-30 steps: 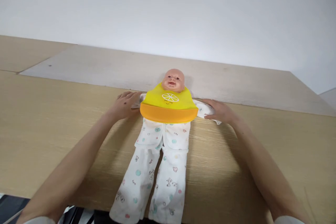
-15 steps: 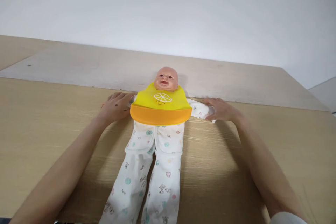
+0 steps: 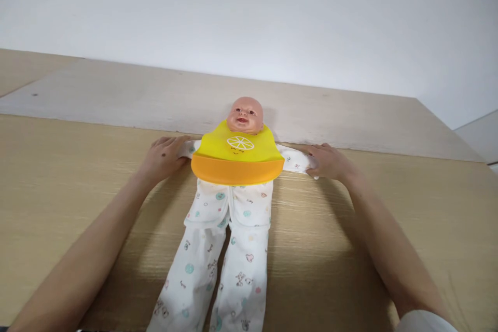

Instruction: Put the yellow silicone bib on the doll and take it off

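A baby doll (image 3: 246, 114) lies on its back, its head away from me. A yellow bib (image 3: 257, 148) with an orange catch pocket (image 3: 237, 170) and a citrus-slice print covers its chest. White printed trousers (image 3: 245, 259) clothe the legs, which stretch toward me. My left hand (image 3: 165, 158) is closed around the end of the left-side sleeve (image 3: 191, 149). On the other side, my right hand (image 3: 329, 162) pinches the end of the right-side sleeve (image 3: 294, 160). Both sleeves are drawn straight out sideways. The doll's hands are hidden.
Beneath the doll is a wooden tabletop (image 3: 420, 207). A paler grey board or strip (image 3: 155, 91) runs along its far side, behind the doll's head. A white wall (image 3: 249, 15) rises beyond that.
My left hand has shifted outward to the left, and more of the left-side sleeve shows beside the bib. My right hand keeps its hold almost unchanged. The view has tilted slightly.
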Motion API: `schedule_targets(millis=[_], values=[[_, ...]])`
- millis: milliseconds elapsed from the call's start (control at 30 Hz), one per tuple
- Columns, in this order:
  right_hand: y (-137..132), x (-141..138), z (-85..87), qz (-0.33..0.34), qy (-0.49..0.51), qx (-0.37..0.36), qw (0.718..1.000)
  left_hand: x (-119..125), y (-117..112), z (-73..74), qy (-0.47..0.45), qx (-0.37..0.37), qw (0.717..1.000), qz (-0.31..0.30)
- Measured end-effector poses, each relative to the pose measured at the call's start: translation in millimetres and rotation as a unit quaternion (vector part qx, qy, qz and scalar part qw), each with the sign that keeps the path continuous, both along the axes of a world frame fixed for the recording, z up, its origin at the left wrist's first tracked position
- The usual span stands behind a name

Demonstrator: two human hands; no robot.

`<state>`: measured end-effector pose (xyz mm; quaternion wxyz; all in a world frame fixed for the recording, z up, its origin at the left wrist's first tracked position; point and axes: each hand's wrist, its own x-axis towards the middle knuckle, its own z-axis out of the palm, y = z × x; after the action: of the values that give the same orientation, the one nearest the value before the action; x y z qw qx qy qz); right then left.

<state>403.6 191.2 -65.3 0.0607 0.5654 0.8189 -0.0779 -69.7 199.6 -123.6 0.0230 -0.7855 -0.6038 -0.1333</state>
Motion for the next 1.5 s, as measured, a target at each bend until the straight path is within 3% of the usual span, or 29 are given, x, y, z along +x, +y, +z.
schedule_targets(millis=[367, 500, 600, 900, 1067, 1233, 1500], values=[[-2, -21, -25.9, 0.058, 0.145, 0.043, 0.987, 41, -29, -16.2, -0.059, 0.136, 0.987, 0.053], [-3, -29, -33.0, -0.026, 0.152, 0.096, 0.983, 49, -34, -15.6, -0.082, 0.154, 0.983, 0.060], [-4, -30, -34.4, -0.059, 0.140, 0.109, 0.982, 50, -37, -14.4, -0.099, 0.146, 0.982, 0.072], [13, -33, -25.0, 0.055, 0.186, 0.004, 0.981, 52, -36, -13.7, -0.081, 0.138, 0.986, 0.041], [20, -37, -29.6, 0.096, 0.207, 0.017, 0.974, 46, -31, -22.8, -0.067, 0.166, 0.984, 0.004], [22, -29, -35.3, 0.074, 0.206, 0.044, 0.975, 42, -28, -29.8, -0.066, 0.217, 0.974, -0.010], [16, -17, -37.1, 0.046, 0.162, 0.063, 0.984, 42, -28, -29.9, -0.092, 0.204, 0.975, -0.009]])
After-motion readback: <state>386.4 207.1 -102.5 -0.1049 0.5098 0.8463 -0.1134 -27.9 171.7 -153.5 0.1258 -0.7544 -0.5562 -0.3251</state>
